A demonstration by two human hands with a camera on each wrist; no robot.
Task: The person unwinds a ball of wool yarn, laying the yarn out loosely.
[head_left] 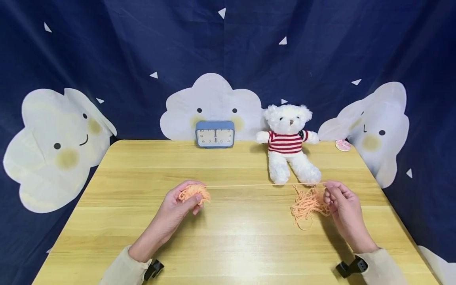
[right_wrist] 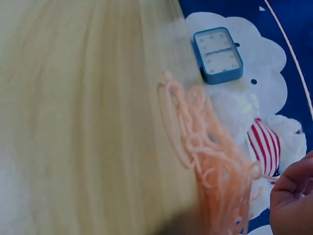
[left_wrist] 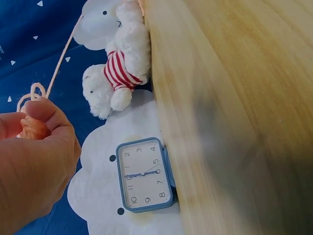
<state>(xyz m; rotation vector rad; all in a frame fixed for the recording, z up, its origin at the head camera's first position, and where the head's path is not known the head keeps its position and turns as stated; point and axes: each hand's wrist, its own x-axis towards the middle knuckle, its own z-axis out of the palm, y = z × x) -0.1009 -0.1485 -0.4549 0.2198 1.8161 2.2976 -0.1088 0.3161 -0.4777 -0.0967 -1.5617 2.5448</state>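
My left hand (head_left: 179, 206) grips a small wound bundle of peach yarn (head_left: 194, 194), thumb across its front. From that bundle a single strand (head_left: 246, 185) runs nearly straight across to my right hand (head_left: 343, 206), which pinches it between thumb and fingers. Beside the right fingers is a loose, looped tangle of the same yarn (head_left: 308, 204); whether it hangs or lies on the table I cannot tell. In the left wrist view, loops of yarn (left_wrist: 36, 93) stand up above the left fingers. The right wrist view shows the tangle (right_wrist: 210, 147) close up, partly blurred.
At the back of the wooden table (head_left: 231, 237) stands a blue clock (head_left: 215, 134). A white teddy bear (head_left: 288, 138) in a striped shirt sits to its right, behind the yarn tangle. A pink round disc (head_left: 343, 145) lies near the back right corner. A dark blue curtain (head_left: 142, 39) surrounds the table.
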